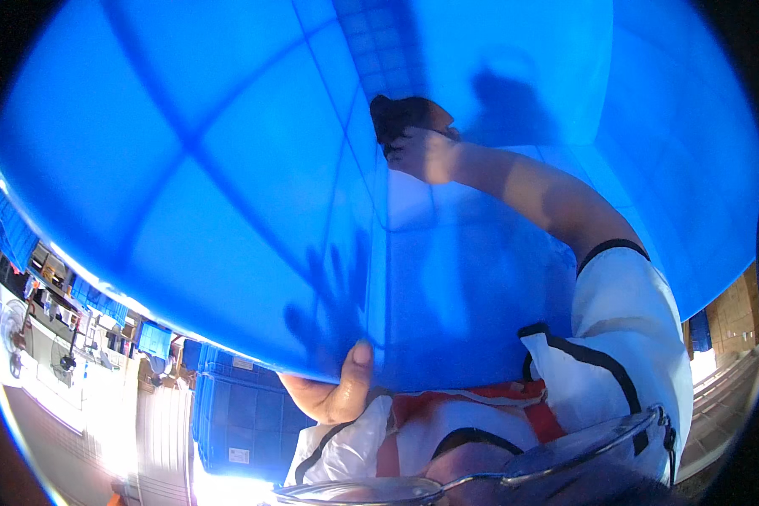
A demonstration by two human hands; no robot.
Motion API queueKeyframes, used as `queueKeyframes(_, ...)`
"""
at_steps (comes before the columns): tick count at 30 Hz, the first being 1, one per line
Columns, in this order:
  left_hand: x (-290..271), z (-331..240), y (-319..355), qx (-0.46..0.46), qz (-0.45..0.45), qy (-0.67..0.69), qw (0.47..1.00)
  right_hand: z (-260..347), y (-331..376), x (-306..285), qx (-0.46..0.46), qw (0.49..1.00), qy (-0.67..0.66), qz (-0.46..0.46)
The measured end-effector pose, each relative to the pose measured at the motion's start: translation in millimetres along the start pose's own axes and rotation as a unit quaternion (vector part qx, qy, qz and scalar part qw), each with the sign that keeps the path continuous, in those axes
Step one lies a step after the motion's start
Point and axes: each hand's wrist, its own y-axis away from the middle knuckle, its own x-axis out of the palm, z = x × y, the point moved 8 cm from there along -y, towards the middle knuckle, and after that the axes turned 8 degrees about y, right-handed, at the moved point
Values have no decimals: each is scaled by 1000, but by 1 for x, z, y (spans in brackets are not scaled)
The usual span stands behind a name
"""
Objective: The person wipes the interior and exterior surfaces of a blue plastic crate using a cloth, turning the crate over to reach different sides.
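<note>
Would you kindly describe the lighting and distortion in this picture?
In the head view, glare washes out the lower-left background; a hand-shaped shadow falls on the blue bin's left wall; another lies beyond the right hand; fisheye distortion curves the bin's rim.

Shadows (pixel 333 291) cross blue walls (pixel 253 181) while glare whitens lower left

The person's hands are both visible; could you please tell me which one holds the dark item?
The right hand, reaching inside the blue bin, holds the dark item; the left hand grips the bin's edge instead.
</note>
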Motion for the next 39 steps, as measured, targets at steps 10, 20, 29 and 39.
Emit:
queueKeyframes(10, 0, 10, 2, 7, 22, 13, 1000, -3, 7, 11, 120, 989, -86, -19)
queueKeyframes(20, 0, 9, 6, 30, 34, 31, 998, -8, 9, 15, 241, 947, -204, 56)
queueKeyframes(29, 0, -3, 12, -24, -10, -10, 1000, 12, 3, 40, 285, 925, -251, 1)
queueKeyframes(39, 10, -8, 3, -3, 9, 32, 999, -27, 35, 55, 221, 948, -218, -77)
